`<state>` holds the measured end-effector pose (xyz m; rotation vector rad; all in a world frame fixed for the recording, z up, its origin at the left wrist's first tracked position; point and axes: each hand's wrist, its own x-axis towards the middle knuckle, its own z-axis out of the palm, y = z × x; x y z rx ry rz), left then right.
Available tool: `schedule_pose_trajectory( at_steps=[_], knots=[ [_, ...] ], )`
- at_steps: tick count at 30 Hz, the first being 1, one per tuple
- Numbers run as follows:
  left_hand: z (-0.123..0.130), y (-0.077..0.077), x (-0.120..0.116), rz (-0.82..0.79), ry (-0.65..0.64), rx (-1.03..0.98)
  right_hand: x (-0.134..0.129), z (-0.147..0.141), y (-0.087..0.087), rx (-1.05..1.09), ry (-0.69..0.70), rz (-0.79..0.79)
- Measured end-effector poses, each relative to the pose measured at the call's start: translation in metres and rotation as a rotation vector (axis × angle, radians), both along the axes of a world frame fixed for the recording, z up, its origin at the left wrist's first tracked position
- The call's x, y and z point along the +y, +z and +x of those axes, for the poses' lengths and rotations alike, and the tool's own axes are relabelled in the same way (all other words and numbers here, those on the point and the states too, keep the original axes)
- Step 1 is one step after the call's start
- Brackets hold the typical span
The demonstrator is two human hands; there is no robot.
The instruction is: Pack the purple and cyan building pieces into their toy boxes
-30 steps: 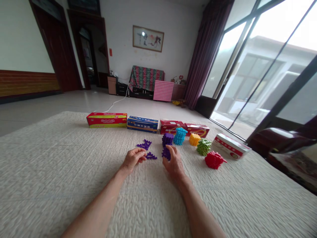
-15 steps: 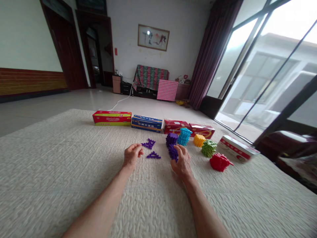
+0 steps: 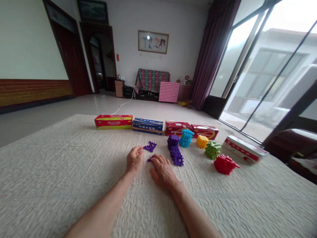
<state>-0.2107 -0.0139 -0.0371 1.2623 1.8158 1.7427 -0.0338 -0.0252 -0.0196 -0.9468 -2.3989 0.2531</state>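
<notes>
My left hand [image 3: 135, 160] is closed in a pinch, its fingertips at the left corner of purple toothed plastic triangle pieces [image 3: 150, 146], which seem to overlap. My right hand [image 3: 162, 170] lies low over the cloth, palm down, thumb apart from the fingers. Its fingertips reach onto another purple triangle piece [image 3: 150, 159], which they partly cover. Right of that hand, flat purple toothed pieces [image 3: 176, 155] lie in a row, running up to a purple stack [image 3: 173, 141].
Beyond stand a light blue stack [image 3: 186, 138], a yellow block [image 3: 202, 141], a green one [image 3: 212, 149] and a red one [image 3: 226, 164]. Battery boxes line the back: red-yellow [image 3: 114, 122], blue [image 3: 147, 126], dark red [image 3: 177, 128]. A white-red box [image 3: 244, 149] sits right.
My right hand has left the purple pieces on the right and moved left onto the lone purple triangle. My left hand keeps its place. The view has tilted slightly.
</notes>
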Motion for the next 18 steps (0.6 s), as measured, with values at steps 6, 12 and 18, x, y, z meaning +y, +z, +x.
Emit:
schedule_pose_trajectory(
  at_steps=[6, 12, 18],
  knots=[
    [0.0, 0.011, 0.047, -0.05, -0.082, 0.56, 0.004, 0.002, 0.004, 0.078, -0.041, -0.016],
    [0.004, 0.014, 0.081, -0.213, -0.2, 0.796, 0.009, 0.001, -0.001, 0.111, -0.091, -0.026],
    [0.009, 0.008, 0.063, -0.272, -0.295, 0.992, 0.01, 0.0, -0.003, 0.127, -0.106, -0.03]
  ],
)
